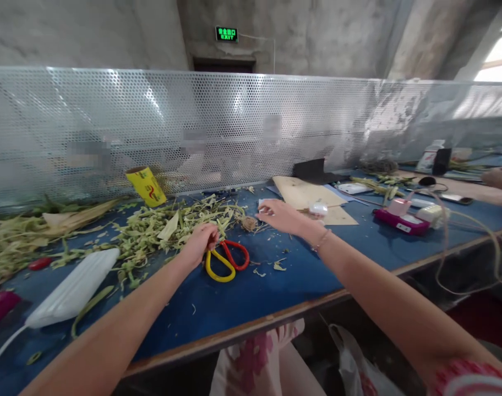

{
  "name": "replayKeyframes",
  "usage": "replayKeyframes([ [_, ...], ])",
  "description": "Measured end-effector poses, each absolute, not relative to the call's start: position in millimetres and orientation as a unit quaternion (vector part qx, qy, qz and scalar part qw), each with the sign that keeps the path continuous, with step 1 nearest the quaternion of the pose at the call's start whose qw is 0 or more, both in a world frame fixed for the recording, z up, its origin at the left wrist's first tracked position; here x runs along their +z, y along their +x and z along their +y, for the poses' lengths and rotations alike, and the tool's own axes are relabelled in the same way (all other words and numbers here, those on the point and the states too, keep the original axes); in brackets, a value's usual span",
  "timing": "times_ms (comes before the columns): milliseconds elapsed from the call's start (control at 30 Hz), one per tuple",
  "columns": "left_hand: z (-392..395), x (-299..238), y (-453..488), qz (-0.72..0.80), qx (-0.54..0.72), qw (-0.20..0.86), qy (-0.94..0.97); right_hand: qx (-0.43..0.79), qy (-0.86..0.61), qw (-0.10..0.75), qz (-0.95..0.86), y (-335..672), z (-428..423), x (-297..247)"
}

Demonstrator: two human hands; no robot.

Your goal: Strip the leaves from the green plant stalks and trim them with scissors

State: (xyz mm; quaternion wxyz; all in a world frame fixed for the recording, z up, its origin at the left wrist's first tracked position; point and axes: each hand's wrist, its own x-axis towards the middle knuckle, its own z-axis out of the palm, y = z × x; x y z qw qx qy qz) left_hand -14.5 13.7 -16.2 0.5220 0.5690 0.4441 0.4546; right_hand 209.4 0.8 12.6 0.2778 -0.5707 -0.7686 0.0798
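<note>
My left hand rests curled on the blue table, its fingers closed at the pivot of a pair of scissors with one yellow and one red handle loop. My right hand reaches forward, fingers spread flat, hovering over the table near a small ball of tan fibre. A heap of cut green-yellow plant strips lies just beyond my left hand.
A perforated metal screen runs along the back. A yellow packet leans there. White stack at left, cardboard sheets and a pink device with cables at right. Another person's hand shows far right.
</note>
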Motion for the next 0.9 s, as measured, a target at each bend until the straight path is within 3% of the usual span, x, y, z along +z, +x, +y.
replayKeyframes([
  [200, 13.0, -16.3, -18.1, 0.438, 0.456, 0.516, 0.577, 0.097, -0.393, 0.43, -0.807, 141.7, 33.1, -19.3],
  [333, 11.9, -17.4, -16.8, 0.432, 0.44, 0.515, 0.595, 0.165, -0.352, 0.43, -0.815, 147.1, 38.0, -43.6],
  [567, 12.8, -18.8, -14.8, 0.446, 0.405, 0.498, 0.624, 0.311, -0.364, 0.409, -0.777, 149.9, 35.3, -38.6],
  [900, 18.4, -25.3, -17.9, 0.447, 0.414, 0.445, 0.657, 0.336, -0.346, 0.354, -0.801, 144.7, 28.0, -31.7],
])
